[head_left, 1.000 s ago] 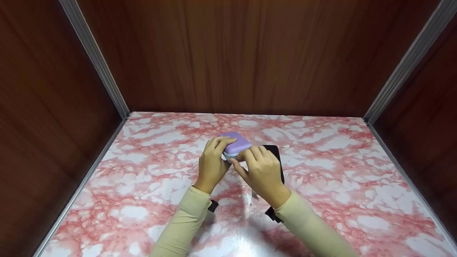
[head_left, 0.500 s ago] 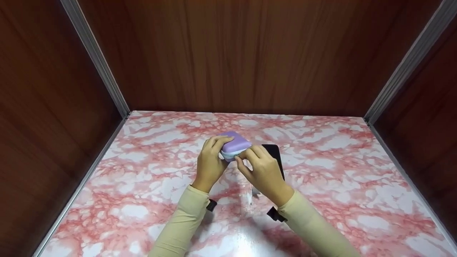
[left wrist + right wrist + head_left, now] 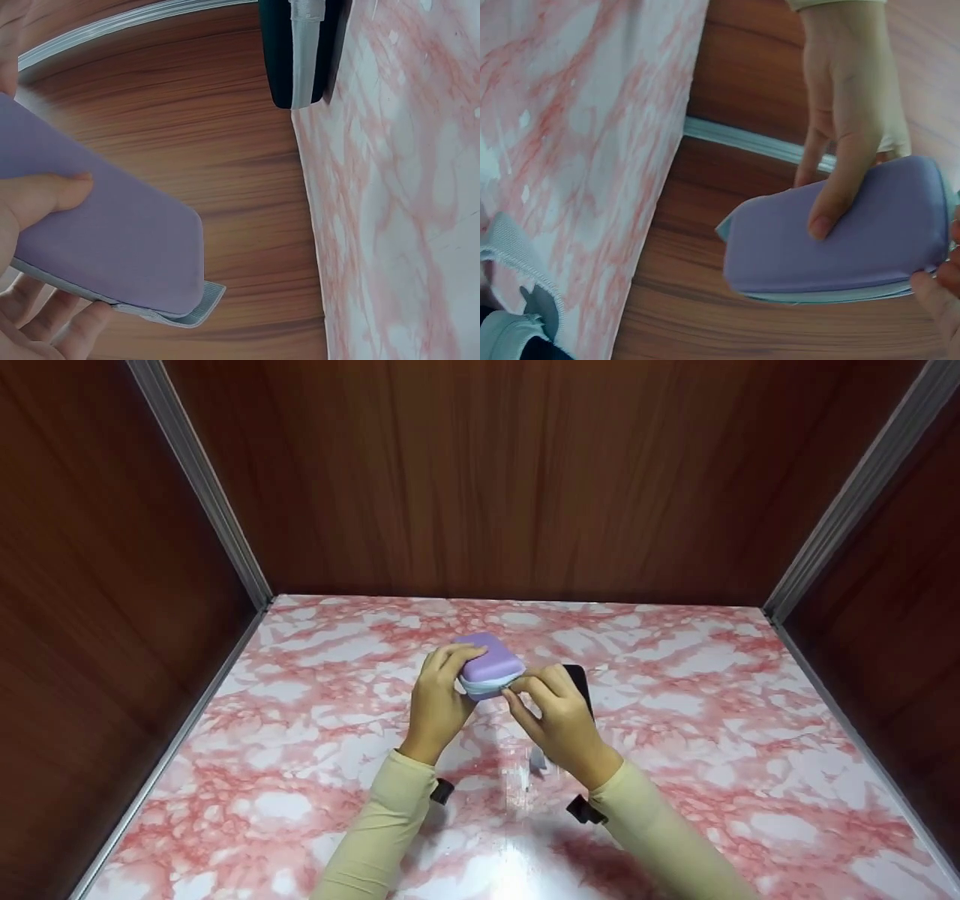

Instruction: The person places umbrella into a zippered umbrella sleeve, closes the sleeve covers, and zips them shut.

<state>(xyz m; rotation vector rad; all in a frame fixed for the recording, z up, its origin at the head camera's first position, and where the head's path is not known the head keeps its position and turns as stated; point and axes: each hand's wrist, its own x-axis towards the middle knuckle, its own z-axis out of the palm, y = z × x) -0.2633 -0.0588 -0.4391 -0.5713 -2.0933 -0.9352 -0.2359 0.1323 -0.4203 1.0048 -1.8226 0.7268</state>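
Observation:
A small purple zip case (image 3: 491, 656) with a light blue zipper band (image 3: 487, 685) is held above the table in the head view. My left hand (image 3: 439, 697) grips its left side, with the thumb (image 3: 52, 196) flat on one purple face in the left wrist view. My right hand (image 3: 559, 712) pinches at the front right corner of the zipper band; the zip pull itself is hidden by the fingers. In the right wrist view the case (image 3: 840, 240) shows from below, with right fingertips (image 3: 934, 296) at its right end.
A flat black object (image 3: 580, 684) lies partly hidden behind my right hand. A small grey piece (image 3: 538, 761) is on the red and white marbled table (image 3: 315, 735). Brown wood-grain panels (image 3: 480, 480) with metal corner strips enclose the back and sides.
My right hand has slid slightly right along the front edge of the case. The case has shifted a little left with my left hand, and more of the light blue band shows.

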